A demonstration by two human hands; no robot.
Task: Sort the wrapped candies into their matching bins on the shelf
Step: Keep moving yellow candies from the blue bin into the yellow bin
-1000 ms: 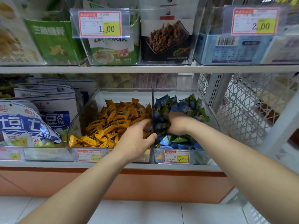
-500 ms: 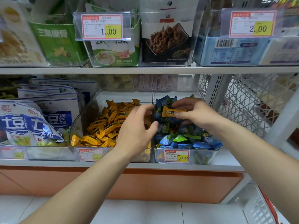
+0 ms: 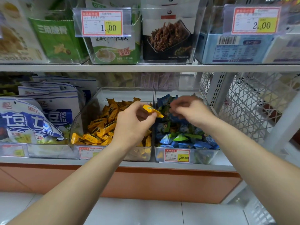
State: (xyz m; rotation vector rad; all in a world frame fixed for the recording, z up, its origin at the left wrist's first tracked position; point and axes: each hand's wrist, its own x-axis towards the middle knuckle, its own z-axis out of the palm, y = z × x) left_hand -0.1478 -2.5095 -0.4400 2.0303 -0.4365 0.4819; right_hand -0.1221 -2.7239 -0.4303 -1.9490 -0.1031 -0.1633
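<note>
Two clear bins stand side by side on the lower shelf. The left bin (image 3: pixel 76 127) holds several yellow wrapped candies (image 3: pixel 99 127). The right bin (image 3: pixel 211 153) holds blue and green wrapped candies (image 3: pixel 183 138). My left hand (image 3: pixel 133 125) hovers over the divider between the bins and pinches one yellow candy (image 3: pixel 152 110) at its fingertips. My right hand (image 3: pixel 190 111) hangs over the blue and green pile, fingers curled and blurred; nothing shows in it.
White and blue snack bags (image 3: pixel 32 120) fill the bin to the left. The upper shelf (image 3: pixel 146 68) carries clear bins of packaged snacks with price tags (image 3: pixel 102 22). A white wire mesh panel (image 3: pixel 253 101) closes the right side. An orange base panel (image 3: pixel 162 182) runs below.
The yellow candy went from my right hand to my left hand, which rose from the bin divider. My right hand drew back over the blue and green pile.
</note>
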